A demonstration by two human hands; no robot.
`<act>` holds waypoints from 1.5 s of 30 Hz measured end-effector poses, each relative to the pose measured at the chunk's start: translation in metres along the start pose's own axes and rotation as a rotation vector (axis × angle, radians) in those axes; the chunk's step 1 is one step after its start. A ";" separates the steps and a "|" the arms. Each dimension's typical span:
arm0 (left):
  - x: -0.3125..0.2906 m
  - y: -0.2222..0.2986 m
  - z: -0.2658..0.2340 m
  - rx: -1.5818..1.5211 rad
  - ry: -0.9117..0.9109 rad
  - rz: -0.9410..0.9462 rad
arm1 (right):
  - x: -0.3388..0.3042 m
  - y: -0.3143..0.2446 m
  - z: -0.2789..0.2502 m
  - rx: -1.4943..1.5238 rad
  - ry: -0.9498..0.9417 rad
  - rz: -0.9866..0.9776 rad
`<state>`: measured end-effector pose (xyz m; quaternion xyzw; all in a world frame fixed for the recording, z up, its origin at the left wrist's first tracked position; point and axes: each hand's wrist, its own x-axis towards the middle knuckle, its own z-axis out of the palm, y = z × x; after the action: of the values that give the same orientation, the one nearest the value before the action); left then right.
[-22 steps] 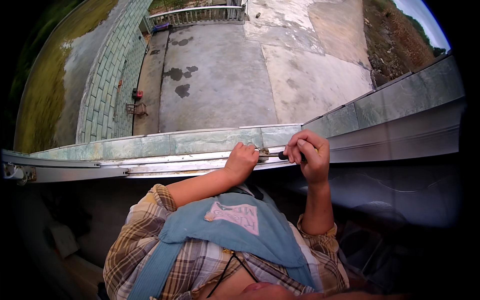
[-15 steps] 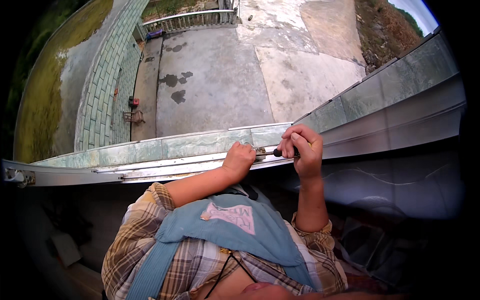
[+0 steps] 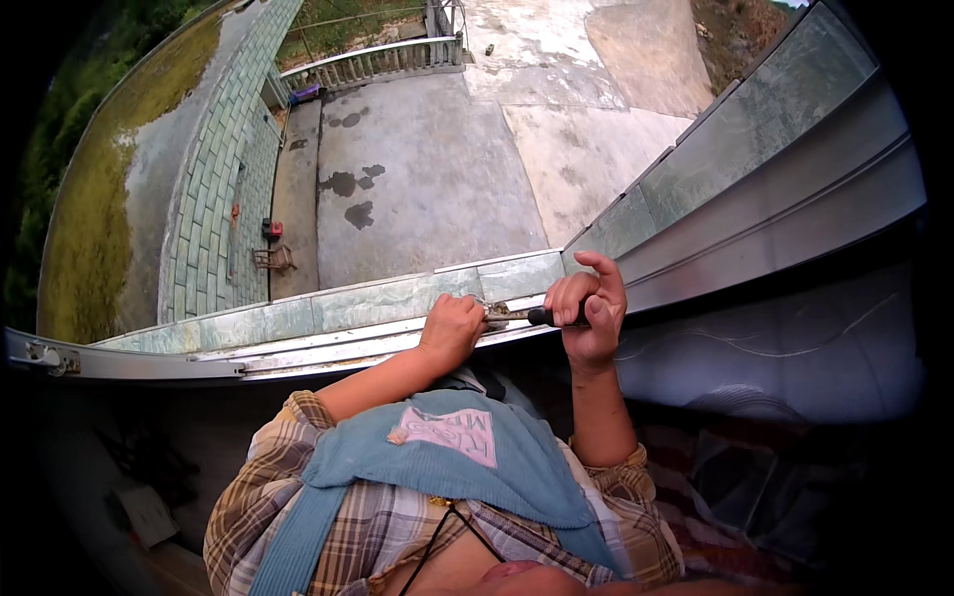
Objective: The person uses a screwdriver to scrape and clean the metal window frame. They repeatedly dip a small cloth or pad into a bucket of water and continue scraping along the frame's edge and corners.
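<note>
Over the window track (image 3: pixel 298 362), my right hand (image 3: pixel 590 316) wraps round the black handle of a screwdriver (image 3: pixel 541 317). Its metal shaft points left toward my left hand (image 3: pixel 453 330). The fingers of that hand are closed at the shaft's far end, on a small piece of shiny metal (image 3: pixel 486 305) whose kind I cannot make out. Where the screwdriver's tip sits is hidden by these fingers. Both hands are close together above the sill, just in front of the greenish stone ledge (image 3: pixel 348 310).
Beyond the ledge is a drop to a concrete yard (image 3: pixel 427 179) far below, with a chair (image 3: pixel 275 258) beside a tiled wall (image 3: pixel 214 189). A metal window frame (image 3: pixel 765 223) rises at the right. Bluish cloth (image 3: pixel 775 358) hangs at the lower right.
The view has shifted, so both hands appear slightly farther left. More of the screwdriver's shaft shows now, and my right index finger has lifted off the handle.
</note>
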<state>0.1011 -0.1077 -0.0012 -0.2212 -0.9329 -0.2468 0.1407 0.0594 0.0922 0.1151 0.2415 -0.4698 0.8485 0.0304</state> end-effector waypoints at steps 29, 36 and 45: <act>-0.003 -0.038 -0.020 -0.454 -0.136 0.138 | -0.065 0.011 0.113 -0.931 -0.035 -0.223; 0.003 -0.037 -0.008 -0.425 -0.137 0.128 | -0.067 0.032 0.140 -1.026 -0.367 -0.157; 0.017 -0.038 0.023 -0.453 -0.002 0.167 | -0.048 0.074 0.144 -1.103 -0.432 -0.149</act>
<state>0.0644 -0.1198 -0.0297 -0.3237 -0.8324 -0.4369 0.1065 0.1355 -0.0574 0.0994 0.3896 -0.8185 0.4064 0.1143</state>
